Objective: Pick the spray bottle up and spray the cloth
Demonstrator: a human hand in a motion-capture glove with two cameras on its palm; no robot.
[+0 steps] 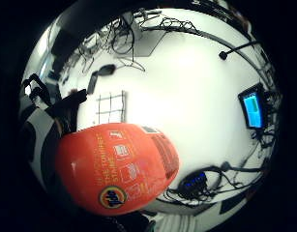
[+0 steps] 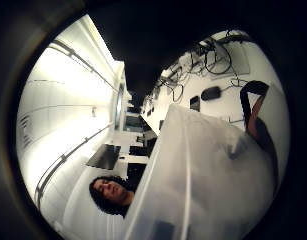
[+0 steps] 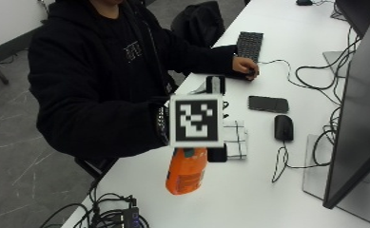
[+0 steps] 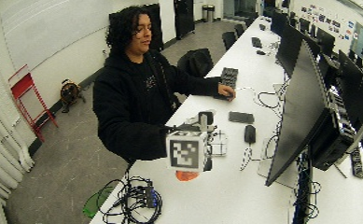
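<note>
Orange bottle (image 3: 186, 176) is off the table (image 3: 254, 190), raised just in front of the cloth (image 3: 236, 137), which lies flat near the table's front edge. Phone (image 3: 268, 103) and mouse (image 3: 283, 127) sit beyond the cloth; keyboard (image 3: 249, 45) is further back, with the bare hand (image 3: 244, 65) beside it.

Right hand (image 3: 217, 153) is at the bottle's top, mostly hidden behind the marker, so I can't tell the finger state. The little-finger palm view shows the orange body (image 1: 116, 166) close under the palm and the checked cloth (image 1: 111, 107) beyond it on the table. The thumb-side view shows only a pale translucent part right at the palm, probably the spray head.

Handling judgement: rigid plastic with smooth, likely slippery, glossy label sides. Liquid makes it bottom-heavy; fill level isn't visible. Best hold is at the neck under the spray head, with a finger on the trigger. The cloth is soft, light and may shift.
</note>
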